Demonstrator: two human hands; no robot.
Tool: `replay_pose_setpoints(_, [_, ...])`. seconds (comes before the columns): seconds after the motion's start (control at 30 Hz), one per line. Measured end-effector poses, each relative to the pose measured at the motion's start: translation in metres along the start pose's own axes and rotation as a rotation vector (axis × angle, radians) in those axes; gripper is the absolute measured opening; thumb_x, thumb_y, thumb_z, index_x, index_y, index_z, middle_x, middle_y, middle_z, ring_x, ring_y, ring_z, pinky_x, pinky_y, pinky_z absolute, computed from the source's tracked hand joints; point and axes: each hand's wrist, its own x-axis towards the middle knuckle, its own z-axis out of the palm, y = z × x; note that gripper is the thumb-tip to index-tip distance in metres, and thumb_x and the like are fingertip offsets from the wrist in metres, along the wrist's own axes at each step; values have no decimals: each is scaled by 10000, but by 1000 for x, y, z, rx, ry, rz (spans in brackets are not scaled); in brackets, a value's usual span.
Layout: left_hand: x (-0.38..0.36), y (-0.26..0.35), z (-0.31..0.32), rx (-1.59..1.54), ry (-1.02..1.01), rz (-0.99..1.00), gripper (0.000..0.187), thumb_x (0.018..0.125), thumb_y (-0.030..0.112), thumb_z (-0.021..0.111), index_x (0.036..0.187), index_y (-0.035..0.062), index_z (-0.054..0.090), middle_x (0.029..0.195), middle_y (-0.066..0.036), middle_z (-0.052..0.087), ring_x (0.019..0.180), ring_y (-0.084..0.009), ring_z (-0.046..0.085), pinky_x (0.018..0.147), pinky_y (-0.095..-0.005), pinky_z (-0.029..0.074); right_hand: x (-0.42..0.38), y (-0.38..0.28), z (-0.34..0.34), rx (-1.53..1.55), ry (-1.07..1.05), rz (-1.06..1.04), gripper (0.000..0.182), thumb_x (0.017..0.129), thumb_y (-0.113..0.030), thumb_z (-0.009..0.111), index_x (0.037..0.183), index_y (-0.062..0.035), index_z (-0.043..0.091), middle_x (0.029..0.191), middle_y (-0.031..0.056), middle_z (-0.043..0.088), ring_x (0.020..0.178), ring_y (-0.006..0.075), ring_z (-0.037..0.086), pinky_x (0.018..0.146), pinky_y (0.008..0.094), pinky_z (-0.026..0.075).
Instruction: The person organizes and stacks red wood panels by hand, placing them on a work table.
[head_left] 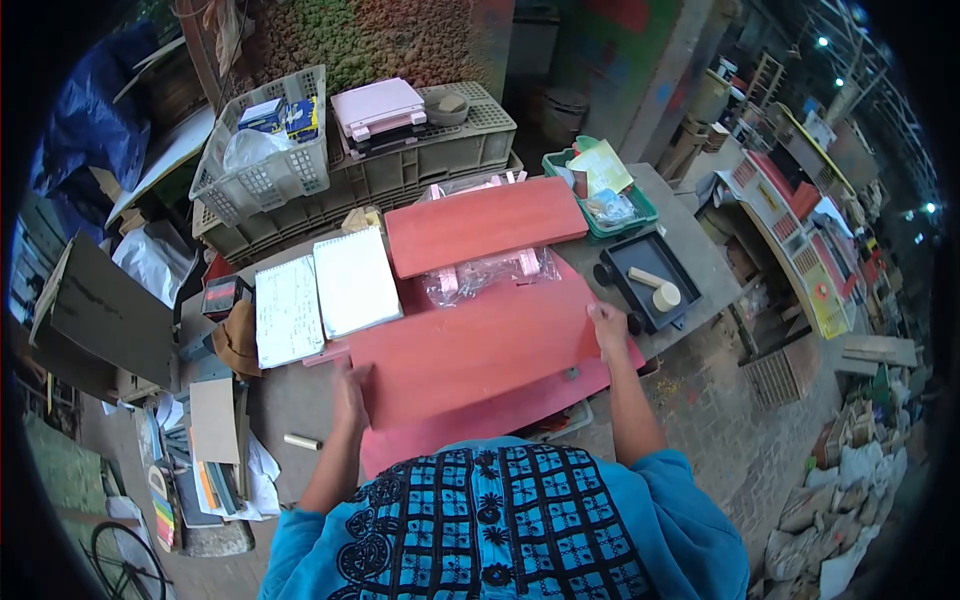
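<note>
A red board (pixel 480 350) lies flat on the table (pixel 290 400), right in front of the person, resting on top of another red board (pixel 500 420) whose lower edge sticks out beneath it. The left hand (pixel 350 385) presses on the board's left end, fingers curled over the edge there. The right hand (pixel 607 328) grips the board's right end, fingers folded on the top corner. Just behind the board sits a clear plastic bag (pixel 480 272) with pink pieces inside, and a third red board (pixel 485 225) lies across it. To the left are two open notebooks (pixel 320 295), side by side. To the right, a black tray (pixel 650 280) holds a small roller. Behind it stands a green basket (pixel 600 195) with papers, and grey crates (pixel 400 160) are stacked at the back.
</note>
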Motion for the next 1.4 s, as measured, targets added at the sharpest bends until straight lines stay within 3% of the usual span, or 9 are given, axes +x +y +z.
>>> replay_pose_setpoints(0.17, [103, 12, 56, 394, 122, 201, 300, 776, 133, 510, 1030, -16, 572, 814, -34, 533, 735, -129, 468, 676, -271, 399, 99, -37, 10, -44, 64, -191, 277, 861, -219, 572, 1001, 12, 631, 860, 185, 646, 828, 256, 619, 747, 364, 453])
replay_pose_setpoints(0.33, [195, 7, 82, 347, 183, 234, 377, 762, 142, 537, 1093, -36, 562, 899, -112, 608, 791, -187, 524, 737, -305, 424, 182, -59, 33, -154, 102, -244, 288, 863, -211, 545, 1054, -13, 627, 982, 212, 640, 953, 381, 592, 822, 405, 450])
replay_pose_setpoints(0.83, [256, -2, 112, 835, 260, 306, 549, 764, 127, 531, 1265, -61, 407, 1106, -309, 557, 1041, -436, 538, 907, -424, 406, 253, -37, 75, -491, 258, -616, 299, 843, -150, 542, 1106, -29, 616, 983, 212, 627, 928, 383, 576, 848, 460, 423])
replay_pose_setpoints(1.0, [266, -19, 114, 912, 362, 417, 641, 759, 184, 533, 1267, -141, 316, 1087, -380, 519, 990, -486, 536, 909, -468, 415, 263, -36, 71, -335, 14, -496, 321, 884, -217, 503, 1112, -13, 600, 1044, 230, 612, 986, 394, 567, 855, 444, 428])
replay_pose_setpoints(1.07, [259, -13, 121, 973, 390, 236, 565, 784, 283, 526, 1153, -136, 442, 1042, -363, 547, 971, -494, 537, 897, -475, 424, 275, -33, 71, -413, -91, -280, 403, 913, -313, 478, 1132, 10, 580, 1067, 195, 621, 996, 323, 585, 860, 395, 439])
replay_pose_setpoints(1.2, [297, -44, 93, 1202, 243, 304, 502, 821, 424, 458, 1039, -8, 592, 974, -295, 598, 921, -490, 556, 850, -478, 444, 283, -38, 74, -218, -140, 77, 644, 885, -486, 486, 1104, 117, 551, 1080, 275, 593, 1068, 381, 547, 891, 422, 413])
replay_pose_setpoints(1.27, [284, -32, 103, 1189, 276, 312, 431, 833, 461, 423, 994, 135, 655, 946, -249, 625, 877, -475, 579, 803, -487, 460, 282, -40, 77, -323, -68, 6, 692, 886, -508, 478, 1131, 138, 524, 1138, 266, 574, 1109, 353, 533, 911, 402, 404])
replay_pose_setpoints(1.37, [267, -11, 125, 900, 514, 3, 311, 871, 319, 438, 1009, 132, 645, 946, -241, 629, 898, -411, 601, 812, -481, 459, 246, -77, 72, -149, -31, 10, 714, 883, -514, 488, 1224, 113, 462, 1223, 244, 522, 1144, 328, 498, 951, 384, 383])
replay_pose_setpoints(1.4, [263, -2, 128, 943, 514, 131, 318, 876, 310, 437, 1006, 100, 637, 956, -250, 625, 919, -410, 592, 821, -478, 455, 226, -95, 62, -83, -50, 26, 733, 884, -519, 489, 1255, 111, 431, 1268, 236, 489, 1178, 322, 469, 974, 391, 366])
